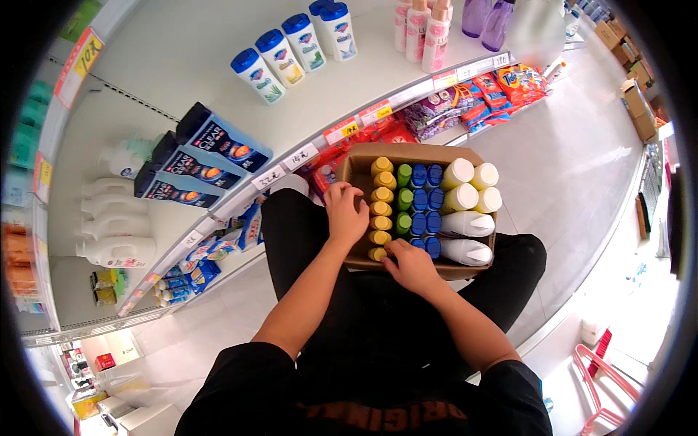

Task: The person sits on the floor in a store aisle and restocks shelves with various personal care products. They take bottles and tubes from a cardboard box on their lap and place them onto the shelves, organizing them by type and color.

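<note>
Bright light is filling the scene, with glare washing out the lower right. Fisheye distortion is bowing the shelf (pixel 320 98), and a smooth blurred patch (pixel 536 35) is showing at upper right.

White shop shelving (pixel 174 65) at left, pale grey tiled floor (pixel 574 156), bright light (pixel 627 291) at right

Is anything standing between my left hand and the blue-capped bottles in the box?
Yes. Going rightward across the cardboard box from your left hand, the yellow-capped bottles come first, then the green-capped bottles, before the blue-capped bottles.
</note>
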### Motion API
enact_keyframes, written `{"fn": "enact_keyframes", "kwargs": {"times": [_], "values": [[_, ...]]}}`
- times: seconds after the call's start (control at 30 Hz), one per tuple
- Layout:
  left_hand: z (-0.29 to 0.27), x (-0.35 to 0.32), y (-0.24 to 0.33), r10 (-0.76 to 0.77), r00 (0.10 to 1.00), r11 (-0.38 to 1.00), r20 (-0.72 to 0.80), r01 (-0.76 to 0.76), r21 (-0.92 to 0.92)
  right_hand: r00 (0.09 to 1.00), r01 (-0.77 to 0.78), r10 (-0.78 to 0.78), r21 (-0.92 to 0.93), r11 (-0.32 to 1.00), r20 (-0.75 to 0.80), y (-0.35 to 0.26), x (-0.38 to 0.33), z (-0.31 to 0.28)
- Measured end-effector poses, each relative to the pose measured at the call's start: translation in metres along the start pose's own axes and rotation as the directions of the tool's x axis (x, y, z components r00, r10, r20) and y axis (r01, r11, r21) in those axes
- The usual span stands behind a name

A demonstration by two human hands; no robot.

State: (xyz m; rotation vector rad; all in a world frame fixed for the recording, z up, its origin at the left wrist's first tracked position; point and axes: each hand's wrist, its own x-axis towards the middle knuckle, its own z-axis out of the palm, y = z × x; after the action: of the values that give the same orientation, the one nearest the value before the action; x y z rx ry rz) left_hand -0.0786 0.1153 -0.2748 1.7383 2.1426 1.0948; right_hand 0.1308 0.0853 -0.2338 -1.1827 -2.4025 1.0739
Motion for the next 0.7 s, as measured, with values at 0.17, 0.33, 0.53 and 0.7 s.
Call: {"fn": "enact_keyframes", "kwargs": {"times": [0.17,0.33,0.53,0.7], "values": [[-0.024,-0.011,0.039,0.036,0.989,0.987,0.140,-0.057,0.152,0.997,0.068,-0.070,0.083,0.994,0.025,0.010,-0.003,-0.003],[-0.051,-0.032,0.074,-0.177,0.822,0.947,0.541,-0.008,0.321,0.988,0.155,-0.150,0.148,0.977,-0.046,0.032,-0.011,0.007],[-0.048,-0.064,0.062,-0.267,0.682,0.903,0.681,-0.070,0.425,1.000,0.006,-0.010,0.367,0.930,0.009,0.024,-0.004,-0.017],[-0.049,-0.051,0.070,-0.279,0.645,0.923,0.712,-0.025,0.384,0.998,0.033,-0.018,0.280,0.959,-0.059,0.033,-0.004,-0.011]]}}
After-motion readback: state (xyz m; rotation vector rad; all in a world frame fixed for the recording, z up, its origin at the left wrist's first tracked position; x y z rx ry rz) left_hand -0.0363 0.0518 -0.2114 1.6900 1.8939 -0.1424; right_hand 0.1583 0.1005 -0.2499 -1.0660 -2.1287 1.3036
